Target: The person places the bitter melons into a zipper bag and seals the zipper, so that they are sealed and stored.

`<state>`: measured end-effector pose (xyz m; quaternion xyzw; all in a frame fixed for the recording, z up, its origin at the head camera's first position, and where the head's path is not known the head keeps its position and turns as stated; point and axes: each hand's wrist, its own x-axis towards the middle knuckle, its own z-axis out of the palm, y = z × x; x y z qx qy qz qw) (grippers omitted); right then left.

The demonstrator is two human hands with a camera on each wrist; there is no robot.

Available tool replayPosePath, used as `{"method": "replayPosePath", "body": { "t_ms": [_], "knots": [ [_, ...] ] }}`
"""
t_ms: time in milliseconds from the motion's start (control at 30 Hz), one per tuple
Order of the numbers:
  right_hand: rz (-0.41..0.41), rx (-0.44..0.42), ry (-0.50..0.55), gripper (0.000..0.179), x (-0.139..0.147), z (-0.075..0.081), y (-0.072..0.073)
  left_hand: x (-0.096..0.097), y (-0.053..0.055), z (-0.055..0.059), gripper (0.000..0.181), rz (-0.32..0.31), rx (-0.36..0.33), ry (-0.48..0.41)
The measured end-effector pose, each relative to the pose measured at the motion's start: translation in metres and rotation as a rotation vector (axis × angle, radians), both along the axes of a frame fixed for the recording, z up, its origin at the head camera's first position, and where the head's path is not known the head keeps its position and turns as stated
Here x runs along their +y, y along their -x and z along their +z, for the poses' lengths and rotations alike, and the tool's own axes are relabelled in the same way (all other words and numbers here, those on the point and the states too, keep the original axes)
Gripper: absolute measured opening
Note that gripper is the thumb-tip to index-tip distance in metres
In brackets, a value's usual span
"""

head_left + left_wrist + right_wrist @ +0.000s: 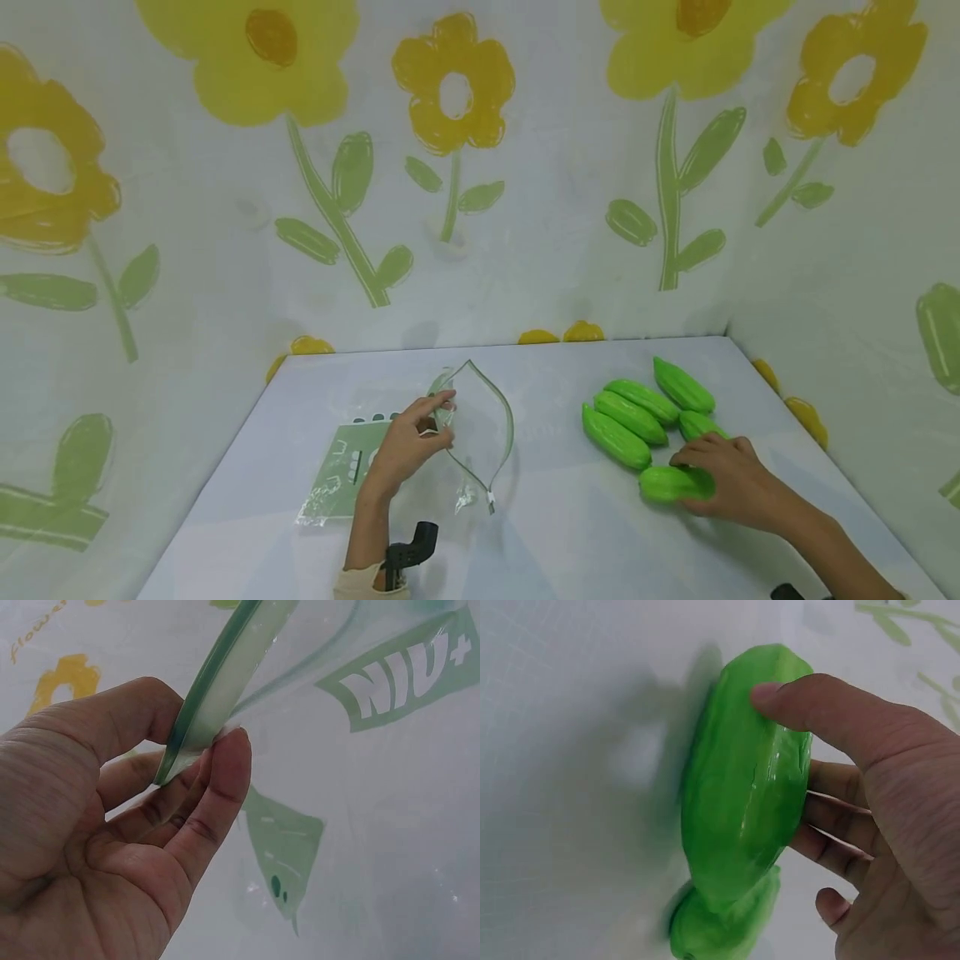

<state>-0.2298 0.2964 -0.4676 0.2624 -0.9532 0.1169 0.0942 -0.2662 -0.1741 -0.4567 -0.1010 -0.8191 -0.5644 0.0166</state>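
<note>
My left hand pinches the green-edged rim of a clear zip bag between thumb and fingers. The bag's mouth gapes wide, with a white slider at its near corner. In the left wrist view, the rim runs between thumb and fingertips, above green print on the clear film. On the right, my right hand grips a glossy green ridged fruit, thumb along one side. The right wrist view shows this fruit close over the table, overlapping another green fruit.
Several like green fruits lie grouped at the table's right, just beyond my right hand. A flat green-printed plastic package lies left of and partly behind my left forearm. Flower-patterned sheets stand around the white table.
</note>
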Motion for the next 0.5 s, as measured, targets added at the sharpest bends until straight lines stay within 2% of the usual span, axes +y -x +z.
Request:
{"method": "replayPosePath", "body": {
  "t_ms": [333, 500],
  "knots": [
    [0.005, 0.034, 0.058, 0.044, -0.011, 0.014, -0.006, -0.001, 0.002, 0.002, 0.057, -0.011, 0.014, -0.002],
    [-0.024, -0.018, 0.141, 0.045, -0.023, 0.025, -0.004, -0.002, -0.001, 0.001, 0.056, -0.017, -0.001, -0.014]
  ]
}}
